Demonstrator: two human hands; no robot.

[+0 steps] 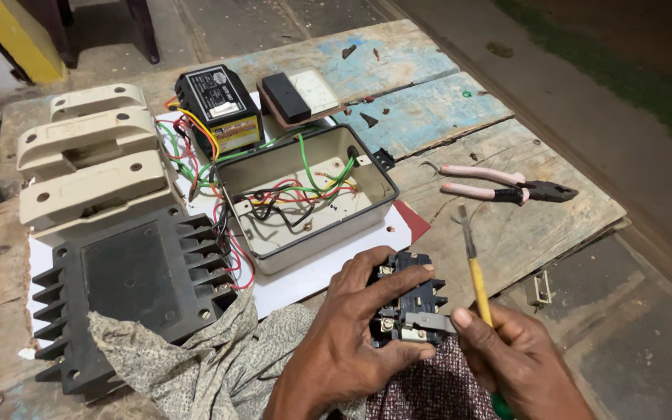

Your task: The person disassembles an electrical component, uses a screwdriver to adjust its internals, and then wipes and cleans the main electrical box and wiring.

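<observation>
At the bottom middle of the frame the left hand (pixel 351 330) has its fingers wrapped round a small black switch block (pixel 407 299), while the right hand (pixel 511 354) just beside it pinches a yellow-handled screwdriver (pixel 474 276), tip pointing up. An open grey box (pixel 305 194) full of coloured wires (pixel 297 194) sits at the centre of the wooden table (pixel 507 225), with pink-handled pliers (pixel 507 187) at the right.

Weathered plank bench (pixel 507 225) (blue-flecked) carries pliers (pixel 507 185) and white sheet (pixel 328 268)
</observation>
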